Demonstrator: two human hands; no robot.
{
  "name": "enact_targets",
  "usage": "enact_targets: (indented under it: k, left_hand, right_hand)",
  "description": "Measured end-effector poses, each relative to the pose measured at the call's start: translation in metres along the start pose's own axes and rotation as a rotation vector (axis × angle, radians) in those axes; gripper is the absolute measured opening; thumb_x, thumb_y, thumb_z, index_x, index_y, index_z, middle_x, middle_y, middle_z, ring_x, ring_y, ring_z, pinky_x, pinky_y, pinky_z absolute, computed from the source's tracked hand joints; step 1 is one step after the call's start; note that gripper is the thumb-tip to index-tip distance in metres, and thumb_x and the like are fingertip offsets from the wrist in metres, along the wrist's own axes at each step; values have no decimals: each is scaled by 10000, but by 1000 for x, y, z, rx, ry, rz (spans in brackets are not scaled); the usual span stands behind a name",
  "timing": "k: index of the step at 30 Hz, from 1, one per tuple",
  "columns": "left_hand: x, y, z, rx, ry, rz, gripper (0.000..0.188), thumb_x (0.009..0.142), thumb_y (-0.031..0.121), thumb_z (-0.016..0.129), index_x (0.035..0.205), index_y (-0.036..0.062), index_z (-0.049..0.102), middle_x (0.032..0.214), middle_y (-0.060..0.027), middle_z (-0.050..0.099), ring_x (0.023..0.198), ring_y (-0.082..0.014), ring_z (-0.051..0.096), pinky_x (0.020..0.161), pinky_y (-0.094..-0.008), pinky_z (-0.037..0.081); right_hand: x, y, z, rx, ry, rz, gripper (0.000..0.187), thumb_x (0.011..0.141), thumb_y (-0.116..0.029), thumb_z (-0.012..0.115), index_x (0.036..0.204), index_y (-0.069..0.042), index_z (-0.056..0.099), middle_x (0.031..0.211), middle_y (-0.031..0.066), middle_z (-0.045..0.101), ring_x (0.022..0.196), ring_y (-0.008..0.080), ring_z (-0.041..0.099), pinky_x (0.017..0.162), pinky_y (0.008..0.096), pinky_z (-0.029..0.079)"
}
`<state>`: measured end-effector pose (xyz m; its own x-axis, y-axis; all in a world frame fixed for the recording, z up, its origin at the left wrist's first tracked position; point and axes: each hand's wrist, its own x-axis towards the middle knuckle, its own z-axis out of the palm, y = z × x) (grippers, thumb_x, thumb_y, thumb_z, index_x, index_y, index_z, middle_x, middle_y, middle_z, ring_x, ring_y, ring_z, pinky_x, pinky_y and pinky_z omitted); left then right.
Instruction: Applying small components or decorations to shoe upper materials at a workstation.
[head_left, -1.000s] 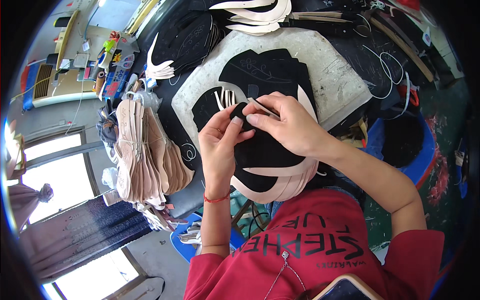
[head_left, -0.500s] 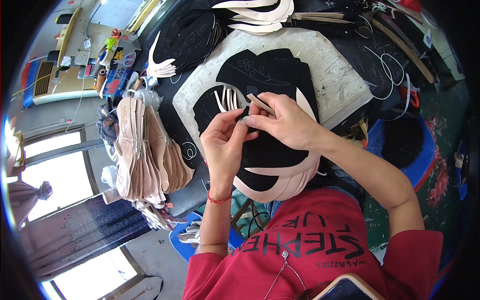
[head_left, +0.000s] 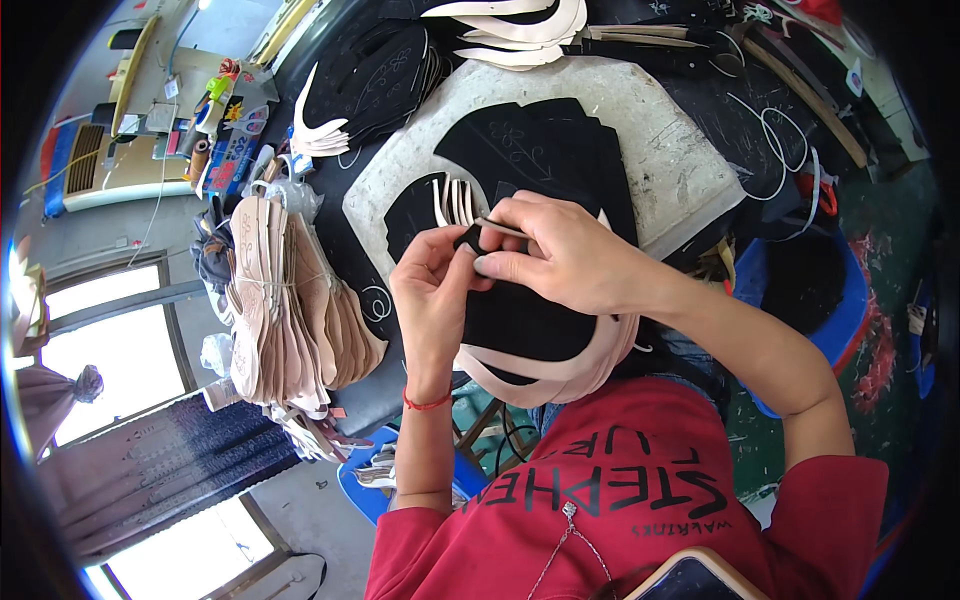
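Observation:
Close together over the work, my left hand [head_left: 432,290] and my right hand [head_left: 575,250] meet at the fingertips. Between the left thumb and fingers is the edge of a small black piece [head_left: 467,237], mostly hidden by the fingers. My right hand grips a thin, flat, brownish strip [head_left: 502,229] whose tip points left, near the black piece. Below them lies a fanned stack of black cut pieces [head_left: 525,320] with pale undersides and line-drawn flowers. Several narrow pale edges [head_left: 455,202] stand up beside my left fingertips. A whitish many-sided board [head_left: 680,165] supports the stack.
Tied bundles of beige cut pieces [head_left: 285,300] stand at the left. Another black stack [head_left: 370,85] and pale curved pieces [head_left: 520,30] lie at the far side. White cord [head_left: 775,140] loops at the right, above a blue bin [head_left: 850,290].
Both hands have shifted slightly left. The strip in my right hand has tipped lower and flatter, its end now nearer the left fingers. The upper black pieces have shifted slightly.

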<state>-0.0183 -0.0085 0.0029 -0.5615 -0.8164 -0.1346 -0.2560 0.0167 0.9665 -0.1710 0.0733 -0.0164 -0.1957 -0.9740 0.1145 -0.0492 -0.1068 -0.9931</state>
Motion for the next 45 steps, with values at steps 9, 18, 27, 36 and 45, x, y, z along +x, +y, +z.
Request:
enact_targets:
  k: [9, 18, 27, 36, 45]
  left_hand:
    - [-6, -12, -16, -202, -116, -223, 168, 884, 46, 603, 1037, -22, 602, 867, -76, 662, 746, -92, 627, 648, -222, 561]
    - [-3, -22, -11, -241, -168, -231, 177, 881, 40, 606, 1037, -45, 599, 888, -92, 661, 767, -117, 639, 684, -240, 566]
    - [-3, -15, -10, -107, -164, -144, 245, 914, 10, 532, 1141, -79, 558, 974, -107, 648, 814, -142, 645, 739, -236, 546]
    - [-1, -12, -16, -132, -210, -187, 264, 924, 26, 513, 1167, -71, 549, 972, -92, 644, 773, -117, 634, 721, -213, 514]
    - [-2, -16, -8, -95, -169, -197, 259, 935, 32, 490, 1168, -61, 555, 886, -47, 597, 772, -114, 628, 732, -220, 526]
  right_hand:
    - [-6, -14, -33, -218, -106, 1, 216, 835, -183, 596, 937, 7, 611, 808, 190, 617, 794, 320, 605, 717, 396, 469]
    - [6, 8, -15, -340, -149, 68, 155, 762, -87, 647, 886, -7, 598, 878, 133, 639, 800, 268, 625, 701, 342, 485]
    - [22, 16, -14, -348, -180, -167, 112, 763, -96, 633, 815, -6, 589, 769, 165, 619, 758, 350, 606, 695, 422, 470]
    - [17, 8, -17, -290, -212, -137, 99, 731, -34, 607, 736, 27, 529, 678, 177, 593, 649, 349, 590, 602, 406, 450]
    - [10, 16, -12, -456, -79, -295, 69, 786, -59, 563, 817, 3, 557, 777, 176, 591, 781, 354, 607, 685, 429, 479]
